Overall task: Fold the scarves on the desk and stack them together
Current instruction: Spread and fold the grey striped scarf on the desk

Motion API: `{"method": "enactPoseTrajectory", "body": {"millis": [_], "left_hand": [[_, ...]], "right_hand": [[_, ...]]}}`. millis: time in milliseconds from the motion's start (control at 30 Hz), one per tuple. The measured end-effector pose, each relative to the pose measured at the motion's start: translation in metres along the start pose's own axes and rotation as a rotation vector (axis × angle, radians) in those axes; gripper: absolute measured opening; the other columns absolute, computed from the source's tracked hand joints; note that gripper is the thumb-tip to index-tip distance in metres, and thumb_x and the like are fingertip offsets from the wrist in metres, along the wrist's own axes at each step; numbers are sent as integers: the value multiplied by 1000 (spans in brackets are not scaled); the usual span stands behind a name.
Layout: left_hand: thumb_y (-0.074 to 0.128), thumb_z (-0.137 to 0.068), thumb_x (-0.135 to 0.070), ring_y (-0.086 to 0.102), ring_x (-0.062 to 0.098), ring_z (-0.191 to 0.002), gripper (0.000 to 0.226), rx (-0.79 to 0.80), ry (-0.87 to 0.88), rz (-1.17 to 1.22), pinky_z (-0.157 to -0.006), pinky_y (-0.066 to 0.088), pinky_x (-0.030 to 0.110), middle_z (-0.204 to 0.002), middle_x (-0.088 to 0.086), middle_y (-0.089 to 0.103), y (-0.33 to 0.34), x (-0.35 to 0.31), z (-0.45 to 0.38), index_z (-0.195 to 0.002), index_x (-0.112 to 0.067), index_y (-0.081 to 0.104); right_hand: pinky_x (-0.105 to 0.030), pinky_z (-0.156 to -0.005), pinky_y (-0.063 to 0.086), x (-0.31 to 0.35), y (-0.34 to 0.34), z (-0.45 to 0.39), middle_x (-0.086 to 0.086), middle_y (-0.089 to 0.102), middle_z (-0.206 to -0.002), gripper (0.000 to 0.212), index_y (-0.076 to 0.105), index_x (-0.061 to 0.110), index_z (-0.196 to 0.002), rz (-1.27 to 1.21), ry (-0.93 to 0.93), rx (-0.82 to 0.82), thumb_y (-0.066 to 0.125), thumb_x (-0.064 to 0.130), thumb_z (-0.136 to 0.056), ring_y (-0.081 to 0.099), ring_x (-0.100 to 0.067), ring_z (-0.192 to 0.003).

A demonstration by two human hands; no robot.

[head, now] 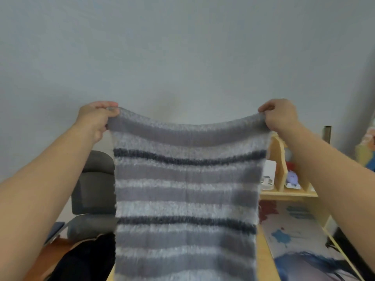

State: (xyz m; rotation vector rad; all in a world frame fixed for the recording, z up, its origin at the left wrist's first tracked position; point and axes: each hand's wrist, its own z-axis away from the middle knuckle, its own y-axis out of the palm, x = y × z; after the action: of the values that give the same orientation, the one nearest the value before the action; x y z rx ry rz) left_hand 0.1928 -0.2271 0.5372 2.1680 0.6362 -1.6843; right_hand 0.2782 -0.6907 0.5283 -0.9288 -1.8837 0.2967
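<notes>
A fuzzy knit scarf with grey, pale and dark stripes hangs stretched out in front of me, held up high in the air. My left hand pinches its top left corner. My right hand pinches its top right corner. The scarf's top edge sags slightly between the two hands, and its lower end runs out of the bottom of the view. A dark, almost black piece of cloth lies low at the left, partly behind the scarf; I cannot tell whether it is another scarf.
A grey padded chair stands at the left behind the scarf. At the right is a light wooden desk with a printed desk mat and a wooden shelf organiser holding small items. A plain wall fills the background.
</notes>
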Motion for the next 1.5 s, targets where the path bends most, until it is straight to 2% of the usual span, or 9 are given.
{"method": "enactPoseTrajectory", "body": {"millis": [400,700,800,900,967,1067,1133,1233,1500], "left_hand": [[80,-85,-4,63,18,-95,25,41,-54,-328,-87,51,30,-111,12,65,5,12,2,-107,-11,72],[69,-96,-26,60,40,-95,19,-108,331,-1123,-75,48,42,-100,17,65,20,39,-1,-87,-12,61],[58,-101,-26,56,40,-95,16,-65,203,-1227,-76,51,46,-111,18,57,20,46,-20,-91,-12,55],[53,-101,-17,64,35,-81,21,53,-136,-1259,-67,52,39,-96,21,66,31,59,-43,-86,-4,58],[49,-104,-6,56,31,-62,22,111,-366,-1156,-49,42,35,-76,19,59,40,70,-46,-86,5,57],[45,-108,-6,68,41,-74,22,91,-730,-499,-35,49,39,-120,30,57,53,75,-32,-119,13,50],[36,-110,-4,60,46,-117,19,99,-683,-124,-62,60,46,-146,27,42,65,75,-31,-127,5,40],[31,-109,2,49,41,-134,22,-15,-557,86,-106,48,46,-154,23,40,87,81,-54,-126,-1,44],[41,-109,-10,58,24,-123,35,-38,-237,309,-99,52,29,-145,10,53,124,54,-144,-143,-3,47]], "right_hand": [[-41,-106,49,-36,5,-1,-16,60,-130,48,70,10,-121,-353,201,194,59,-19,-85,57,-30,-118],[-40,-70,45,-37,28,5,-24,51,-118,12,54,2,-106,399,-30,95,55,-1,-94,54,-38,-81],[-42,-68,43,-31,38,6,-25,41,-124,27,41,0,-121,453,75,157,48,-5,-95,49,-33,-78],[-35,-52,44,-31,56,-2,-22,59,-89,4,44,-1,-98,381,246,279,45,-5,-98,62,-31,-69],[-25,-43,37,-36,70,-4,-15,60,-67,29,43,4,-75,135,491,374,38,-2,-102,59,-23,-51],[-29,-36,49,-37,87,-9,-20,61,-75,37,51,-2,-78,-283,666,473,32,7,-108,63,-27,-52],[-42,-51,60,-39,97,-15,-29,63,-96,40,53,-15,-99,-445,702,414,23,9,-110,69,-37,-71],[-53,-76,58,-37,112,-28,-28,57,-125,38,37,-2,-142,-695,658,340,22,8,-109,61,-39,-107],[-58,-114,33,-16,119,-100,-11,52,-148,45,31,8,-154,-871,468,247,30,23,-111,49,-27,-136]]}}
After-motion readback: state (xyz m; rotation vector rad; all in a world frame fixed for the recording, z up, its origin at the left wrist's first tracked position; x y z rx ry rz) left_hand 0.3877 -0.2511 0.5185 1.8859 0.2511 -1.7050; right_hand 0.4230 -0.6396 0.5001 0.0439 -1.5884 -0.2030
